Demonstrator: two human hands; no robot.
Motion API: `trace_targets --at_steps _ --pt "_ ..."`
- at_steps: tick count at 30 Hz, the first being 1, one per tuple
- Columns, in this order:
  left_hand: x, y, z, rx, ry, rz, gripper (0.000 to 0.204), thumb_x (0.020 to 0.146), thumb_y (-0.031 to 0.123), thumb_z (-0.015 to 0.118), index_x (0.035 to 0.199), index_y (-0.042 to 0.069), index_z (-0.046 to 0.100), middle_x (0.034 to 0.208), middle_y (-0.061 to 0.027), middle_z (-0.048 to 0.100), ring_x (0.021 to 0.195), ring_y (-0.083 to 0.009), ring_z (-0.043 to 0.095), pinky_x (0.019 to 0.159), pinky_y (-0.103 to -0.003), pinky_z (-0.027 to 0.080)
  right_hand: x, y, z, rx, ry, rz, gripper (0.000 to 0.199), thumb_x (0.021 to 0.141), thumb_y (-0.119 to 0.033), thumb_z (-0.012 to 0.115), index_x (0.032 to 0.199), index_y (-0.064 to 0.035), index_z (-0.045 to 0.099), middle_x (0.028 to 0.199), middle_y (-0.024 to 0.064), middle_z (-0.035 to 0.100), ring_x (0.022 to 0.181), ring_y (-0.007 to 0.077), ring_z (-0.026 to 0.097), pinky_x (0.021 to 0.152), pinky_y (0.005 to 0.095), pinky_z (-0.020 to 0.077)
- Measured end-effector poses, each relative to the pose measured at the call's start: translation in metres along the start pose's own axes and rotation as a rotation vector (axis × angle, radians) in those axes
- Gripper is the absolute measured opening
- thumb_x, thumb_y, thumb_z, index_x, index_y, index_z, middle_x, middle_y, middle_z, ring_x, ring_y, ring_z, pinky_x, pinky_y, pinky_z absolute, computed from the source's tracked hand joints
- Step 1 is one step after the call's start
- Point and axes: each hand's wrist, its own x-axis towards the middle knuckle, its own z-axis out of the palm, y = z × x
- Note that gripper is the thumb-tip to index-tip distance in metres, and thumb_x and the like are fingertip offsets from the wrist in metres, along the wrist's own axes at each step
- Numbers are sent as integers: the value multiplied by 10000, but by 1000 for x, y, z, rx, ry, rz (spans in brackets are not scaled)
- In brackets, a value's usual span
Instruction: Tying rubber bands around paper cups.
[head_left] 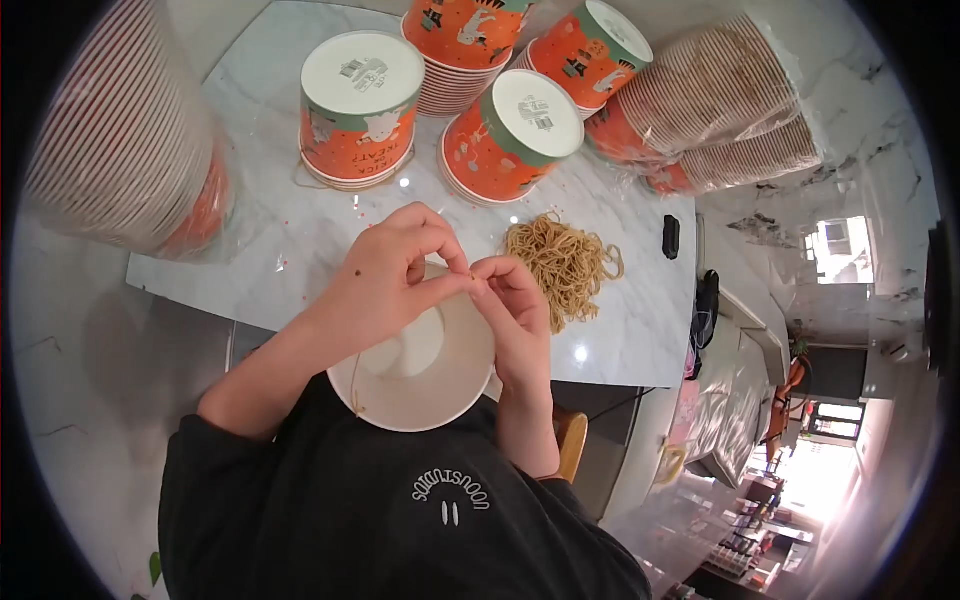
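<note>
A white-lined paper bucket is tilted mouth-up against my body at the table's front edge. One tan cord hangs at its near left rim and runs up inside. Over the bucket's far rim, my left hand is closed in a pinch, thumb against forefinger. Meeting it there, my right hand is closed too, its fingertips touching those of the left. A tiny tan bit of cord shows between the fingertips; the rest is covered by my fingers. Just right of my hands lies a loose heap of tan cords.
Upside-down orange buckets with green bands, one left and one right, stand along the far side of the marble table. Plastic-wrapped bucket stacks rise at left and far right. A small black object lies near the right edge.
</note>
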Motion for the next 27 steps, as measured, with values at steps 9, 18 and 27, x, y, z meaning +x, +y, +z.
trace_targets --at_steps 9,18,27 --pt "3 3 -14 -33 -70 -8 153 848 58 797 972 56 707 1014 -2 617 610 -53 434 575 -233 388 0 1 1 17 -8 -14 100 1008 -93 681 1078 -36 638 1056 -5 638 1028 78 563 919 243 444" --pt "2 5 -12 43 -63 84 113 868 33 761 967 37 708 1005 -23 623 632 -98 505 581 -262 419 -1 0 2 7 -7 7 115 1009 -98 684 1086 -29 632 1046 -14 633 998 70 565 908 237 445" --pt "4 -1 -14 72 -29 50 103 867 20 764 957 41 719 801 -7 624 581 -63 439 536 -257 362 5 2 -10 -567 15 -281 123 912 -34 760 1025 -8 717 1017 34 688 1005 132 613 907 294 461"
